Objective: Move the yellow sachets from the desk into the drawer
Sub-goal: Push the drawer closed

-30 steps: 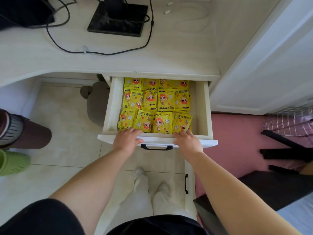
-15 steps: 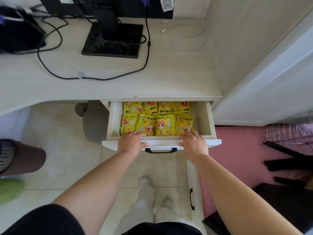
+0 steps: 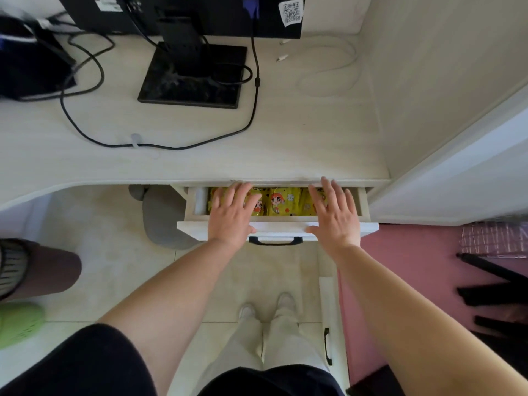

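The white drawer (image 3: 281, 226) under the desk (image 3: 285, 144) stands only a little way out. Several yellow sachets (image 3: 283, 202) with a cartoon face lie in the strip still showing; the others are hidden under the desk top. My left hand (image 3: 232, 215) lies flat, fingers spread, over the drawer's front edge on the left. My right hand (image 3: 334, 214) lies the same way on the right. Neither hand holds anything. No sachets are on the desk.
A black monitor stand (image 3: 194, 78) and black cables (image 3: 160, 144) sit on the desk, with a white cable (image 3: 328, 72) at the back right. The drawer's black handle (image 3: 275, 241) is between my wrists. A grey chair (image 3: 160, 215) is under the desk. Another person's foot (image 3: 17, 324) is at left.
The drawer has slid most of the way in under the desk. Both hands went forward with its front edge and now lie flat with fingers spread.
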